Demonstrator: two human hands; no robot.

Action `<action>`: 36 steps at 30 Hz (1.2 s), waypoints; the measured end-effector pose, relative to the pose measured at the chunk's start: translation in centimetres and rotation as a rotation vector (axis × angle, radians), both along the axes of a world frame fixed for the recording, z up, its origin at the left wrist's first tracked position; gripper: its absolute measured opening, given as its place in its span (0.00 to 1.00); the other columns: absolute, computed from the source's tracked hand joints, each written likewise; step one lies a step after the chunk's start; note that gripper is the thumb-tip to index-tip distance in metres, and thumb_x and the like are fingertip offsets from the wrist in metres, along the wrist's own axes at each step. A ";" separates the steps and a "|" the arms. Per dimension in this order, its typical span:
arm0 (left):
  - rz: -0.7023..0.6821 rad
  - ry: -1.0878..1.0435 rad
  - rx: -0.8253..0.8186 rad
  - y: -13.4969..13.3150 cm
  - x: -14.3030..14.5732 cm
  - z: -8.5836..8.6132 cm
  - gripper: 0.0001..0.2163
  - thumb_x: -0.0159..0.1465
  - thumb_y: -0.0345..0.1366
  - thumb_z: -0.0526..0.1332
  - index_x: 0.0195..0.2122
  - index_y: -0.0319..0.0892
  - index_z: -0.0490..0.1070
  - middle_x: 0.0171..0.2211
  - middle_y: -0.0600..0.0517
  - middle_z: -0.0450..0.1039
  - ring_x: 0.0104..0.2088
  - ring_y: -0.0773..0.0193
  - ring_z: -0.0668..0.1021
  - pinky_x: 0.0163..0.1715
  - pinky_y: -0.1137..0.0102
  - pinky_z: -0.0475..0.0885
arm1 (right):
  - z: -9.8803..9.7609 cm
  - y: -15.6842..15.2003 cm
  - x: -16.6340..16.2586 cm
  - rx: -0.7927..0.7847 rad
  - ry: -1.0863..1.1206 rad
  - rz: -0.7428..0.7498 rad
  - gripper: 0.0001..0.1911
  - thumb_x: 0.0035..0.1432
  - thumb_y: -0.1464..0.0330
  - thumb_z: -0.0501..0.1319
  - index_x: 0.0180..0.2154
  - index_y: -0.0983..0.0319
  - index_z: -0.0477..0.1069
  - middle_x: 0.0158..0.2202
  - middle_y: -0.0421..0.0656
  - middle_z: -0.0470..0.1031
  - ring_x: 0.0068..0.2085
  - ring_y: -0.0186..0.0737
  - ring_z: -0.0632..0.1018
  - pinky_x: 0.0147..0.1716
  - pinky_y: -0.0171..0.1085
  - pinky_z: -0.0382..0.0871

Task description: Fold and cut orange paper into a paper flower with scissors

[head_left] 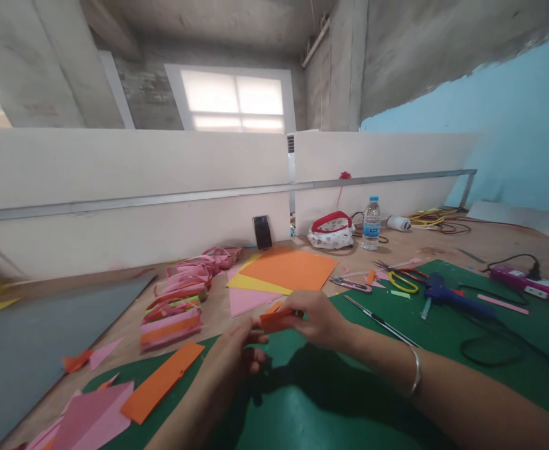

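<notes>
Above the green cutting mat (293,406), my right hand (318,319) pinches a small folded piece of orange paper (274,320). Something small and dark shows by its fingertips, too unclear to name. My left hand (234,350) meets the left end of the same piece, thumb and forefinger at its edge and the other fingers curled below. A flat orange paper strip (162,382) lies left of my left wrist. Beyond both hands, an orange sheet (288,269) rests over a yellow sheet (255,284) and a pink sheet (248,301).
Bundled pink and orange paper strips (175,306) line the left. At right lie a box cutter (351,285), yellow-handled scissors (403,281), a long thin metal tool (380,320), and a blue glue gun (456,300). A water bottle (371,226), pouch (331,232) and phone (262,232) stand behind.
</notes>
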State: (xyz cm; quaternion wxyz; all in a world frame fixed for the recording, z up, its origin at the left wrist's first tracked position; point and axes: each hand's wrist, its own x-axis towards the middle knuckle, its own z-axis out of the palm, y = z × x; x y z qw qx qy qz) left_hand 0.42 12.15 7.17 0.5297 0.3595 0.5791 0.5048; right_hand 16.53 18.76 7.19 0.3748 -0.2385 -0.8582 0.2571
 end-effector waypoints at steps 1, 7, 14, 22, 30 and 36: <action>0.002 0.014 0.019 0.0 0.1 0.1 0.15 0.54 0.46 0.59 0.36 0.38 0.70 0.28 0.53 0.69 0.20 0.72 0.69 0.18 0.75 0.60 | 0.0 0.2 0.0 -0.051 0.027 -0.042 0.06 0.52 0.73 0.60 0.32 0.64 0.75 0.27 0.41 0.73 0.30 0.34 0.71 0.30 0.32 0.62; -0.131 0.332 0.246 -0.5 0.2 0.9 0.14 0.48 0.42 0.65 0.32 0.39 0.74 0.21 0.55 0.71 0.22 0.67 0.70 0.22 0.73 0.65 | 0.0 0.7 0.0 -0.223 0.080 -0.068 0.08 0.49 0.73 0.59 0.32 0.67 0.75 0.25 0.39 0.74 0.26 0.32 0.71 0.25 0.29 0.63; -0.118 0.394 0.228 -0.3 0.1 0.1 0.11 0.50 0.45 0.61 0.22 0.40 0.71 0.14 0.57 0.66 0.17 0.68 0.67 0.20 0.73 0.62 | 0.2 0.3 -0.1 -0.287 0.163 -0.020 0.10 0.48 0.72 0.61 0.35 0.65 0.75 0.25 0.38 0.73 0.25 0.30 0.70 0.24 0.28 0.62; -0.130 0.436 0.195 -0.1 0.2 -0.6 0.11 0.51 0.43 0.59 0.19 0.41 0.68 0.15 0.57 0.64 0.17 0.68 0.66 0.18 0.74 0.58 | 0.3 0.1 -0.1 -0.072 0.046 -0.074 0.06 0.49 0.71 0.63 0.32 0.65 0.76 0.27 0.40 0.73 0.28 0.33 0.69 0.29 0.31 0.62; -0.308 0.456 0.228 -0.9 0.9 0.5 0.09 0.53 0.41 0.60 0.23 0.40 0.72 0.18 0.56 0.69 0.20 0.68 0.67 0.21 0.74 0.59 | 0.3 -0.8 -0.3 -0.167 0.078 -0.003 0.04 0.49 0.75 0.59 0.26 0.65 0.72 0.23 0.37 0.68 0.26 0.30 0.67 0.26 0.29 0.59; -0.272 0.199 0.152 -0.7 0.7 0.2 0.10 0.48 0.40 0.65 0.27 0.39 0.75 0.16 0.56 0.70 0.17 0.70 0.68 0.18 0.76 0.60 | 0.2 -1.1 -0.7 -0.244 0.145 0.030 0.03 0.48 0.72 0.62 0.24 0.64 0.69 0.22 0.35 0.65 0.26 0.29 0.65 0.25 0.29 0.59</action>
